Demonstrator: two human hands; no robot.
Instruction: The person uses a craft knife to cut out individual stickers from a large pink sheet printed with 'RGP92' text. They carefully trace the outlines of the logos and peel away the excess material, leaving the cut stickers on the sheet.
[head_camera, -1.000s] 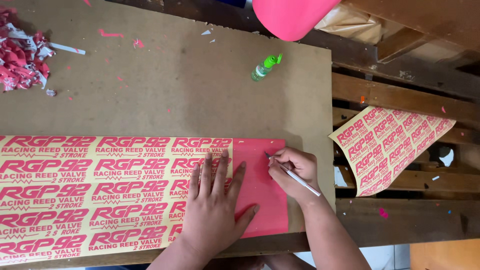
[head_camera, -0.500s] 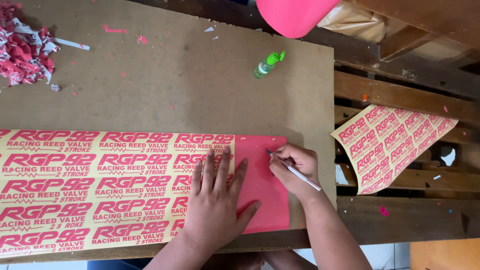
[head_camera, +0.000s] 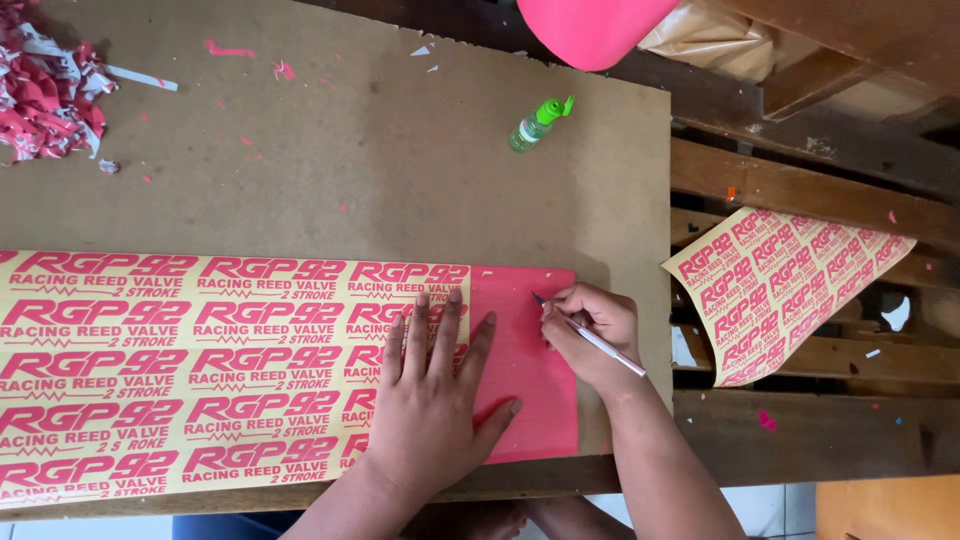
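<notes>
The left hand (head_camera: 430, 400) lies flat and fully open, fingers spread, across the seam where the yellow lettered part of the sticker sheet (head_camera: 200, 370) meets its uncut pink end (head_camera: 525, 370). It grips nothing, only presses. At its 2 o'clock the right hand (head_camera: 590, 335) is curled shut around a thin craft knife (head_camera: 590, 338), held like a pen, with the tip touching the pink end near the top edge. The sheet runs along the near edge of the brown board (head_camera: 350, 170), from the left border of the view to about its middle.

To do this cut well, I judge that the flat palm should keep the vinyl from creeping, the blade should ride at a low angle with light pressure so it parts the pink film without biting through the backing, and the left fingers — the thumb lies closest to the blade's line — should stay out of its way.

At 3 o'clock from the knife hand a second sheet (head_camera: 780, 290), yellow with rows of red lettering, lies skewed over the wooden slats (head_camera: 800, 190), one corner curling. Farther off, at 12 o'clock, a small clear bottle (head_camera: 532, 127) with a green cap lies on its side on the board. A heap of red and white scraps (head_camera: 45, 95) sits far at 10 o'clock, and a pink roll (head_camera: 590, 30) pokes in at the top edge.
</notes>
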